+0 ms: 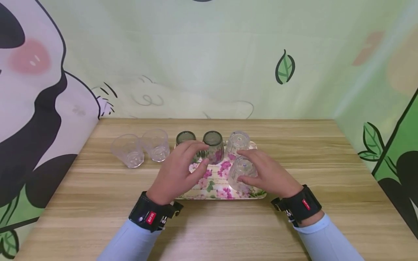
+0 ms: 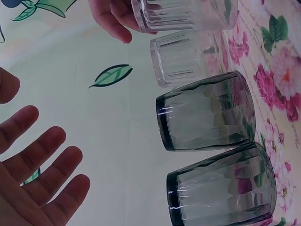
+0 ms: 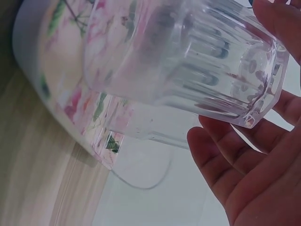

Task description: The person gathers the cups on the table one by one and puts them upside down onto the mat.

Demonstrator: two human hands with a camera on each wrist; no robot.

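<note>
My right hand (image 1: 272, 174) has its thumb and fingers round the base of an upside-down clear glass (image 1: 242, 174) at the tray's front right. In the right wrist view the fingers (image 3: 221, 155) curve along that glass (image 3: 211, 61). Over the left part of the flowered tray (image 1: 209, 185), my left hand (image 1: 179, 170) holds nothing, its fingers spread in the left wrist view (image 2: 42, 160). Behind it, two grey glasses (image 1: 185, 137) (image 1: 213, 146) stand upside down in a row with another clear glass (image 1: 238, 142).
Two clear glasses (image 1: 128, 150) (image 1: 156, 145) stand mouth up on the wooden table (image 1: 209, 232), left of the tray. Behind the table hangs a pale green printed cloth (image 1: 202, 65), with a panda drawing at the left.
</note>
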